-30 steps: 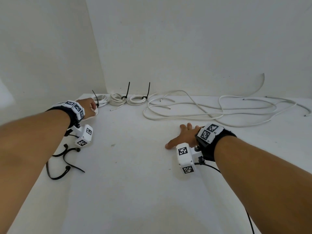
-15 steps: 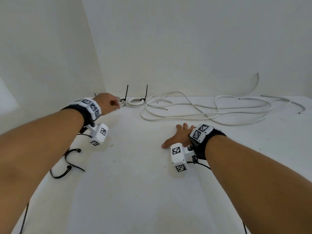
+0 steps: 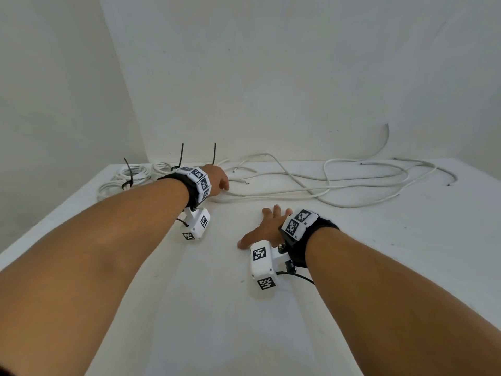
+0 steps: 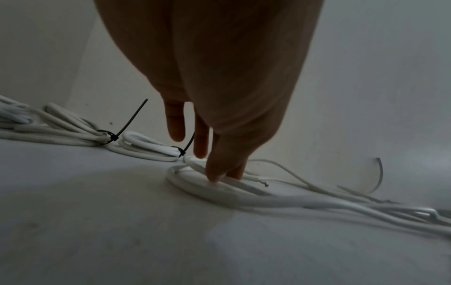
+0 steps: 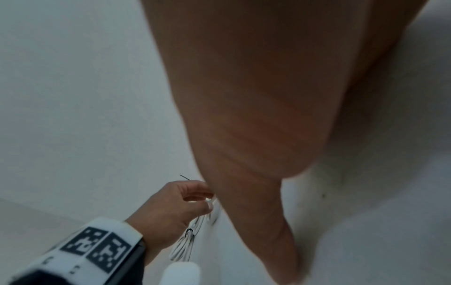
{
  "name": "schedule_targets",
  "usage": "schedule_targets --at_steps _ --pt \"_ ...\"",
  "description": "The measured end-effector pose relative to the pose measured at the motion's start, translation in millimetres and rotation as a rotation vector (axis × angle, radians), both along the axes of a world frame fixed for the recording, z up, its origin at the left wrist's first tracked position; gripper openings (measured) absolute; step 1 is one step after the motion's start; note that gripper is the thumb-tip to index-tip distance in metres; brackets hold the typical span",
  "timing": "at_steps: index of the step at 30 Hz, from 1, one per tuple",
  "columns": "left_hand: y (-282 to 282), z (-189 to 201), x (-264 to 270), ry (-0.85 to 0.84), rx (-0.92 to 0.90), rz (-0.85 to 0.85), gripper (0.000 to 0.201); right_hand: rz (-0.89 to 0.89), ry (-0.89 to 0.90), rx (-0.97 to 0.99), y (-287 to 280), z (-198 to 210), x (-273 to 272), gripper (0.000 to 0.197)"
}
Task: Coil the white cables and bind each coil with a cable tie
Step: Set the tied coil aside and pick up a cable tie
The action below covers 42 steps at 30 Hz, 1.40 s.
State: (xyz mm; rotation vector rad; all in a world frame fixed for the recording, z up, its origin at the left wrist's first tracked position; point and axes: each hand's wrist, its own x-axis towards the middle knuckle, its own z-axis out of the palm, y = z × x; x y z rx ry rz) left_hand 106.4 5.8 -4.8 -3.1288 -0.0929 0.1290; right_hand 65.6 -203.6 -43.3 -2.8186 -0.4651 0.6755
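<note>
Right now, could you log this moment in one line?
left hand: pinching loose cable | right hand: flat on table | bound coils: aside

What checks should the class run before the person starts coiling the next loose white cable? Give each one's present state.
1. Left hand on the loose cable: ok, thumb and finger pinch it.
2. Right hand free: ok, flat on the table.
3. Bound coils out of the way: ok, at the far left.
4. Loose cable free of tangles: not ok, strands cross.
5. Spare cable tie within reach: cannot tell.
</note>
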Motion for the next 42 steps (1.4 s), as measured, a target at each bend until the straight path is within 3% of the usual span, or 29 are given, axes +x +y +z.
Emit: schedule_targets --at_steps 4,6,15,17,20,22,24,27,29,31,32,34,37,42 --pt "6 -7 5 -0.07 0.053 -0.003 0.019 -0.004 -0.013 0.01 1 1 -1 0.118" --pt "9 -5 7 -0.159 -0.031 -0.01 0.013 0.008 0.003 0.008 1 1 2 0.122" --pt "-9 33 -18 -0.698 -0.674 -0.007 0.018 0.044 0.019 0.022 -5 8 -2 0.115" --pt "-19 35 -27 -0.757 -0.834 0.059 0.017 0.059 0.021 0.023 -7 12 -4 0.114" --pt "-37 26 -46 -0.766 -1.248 0.128 0.011 0.083 0.036 0.023 -14 16 -5 0.112" --pt "-48 16 -61 -0.766 -1.378 0.133 0.01 0.13 0.062 0.057 -21 20 -12 0.101" --pt "-59 6 -75 -0.776 -1.362 0.125 0.009 0.201 0.049 0.195 -30 25 -22 0.076" --pt "-75 -1 -93 -0.786 -1.191 0.081 0.009 0.148 -0.055 0.713 -40 35 -27 0.031" --pt "-86 -1 -103 -0.75 -1.084 0.04 0.011 0.038 -0.366 0.975 -46 39 -24 0.023" --pt "-94 -2 -110 -0.694 -1.021 0.002 0.017 0.078 -0.685 1.052 -49 43 -24 0.008" --pt "-97 -3 -112 -0.664 -0.991 -0.006 0.02 0.144 -0.729 1.062 -49 44 -26 0.009" --pt "-100 -4 -115 -0.634 -0.947 -0.018 0.022 0.227 -0.679 1.019 -52 41 -25 0.021" --pt "-99 -4 -117 -0.622 -0.94 -0.038 0.021 0.219 -0.582 0.938 -58 37 -20 0.013" --pt "-97 -7 -124 -0.516 -1.006 -0.061 0.035 0.139 -0.576 1.119 -69 42 -13 0.007"
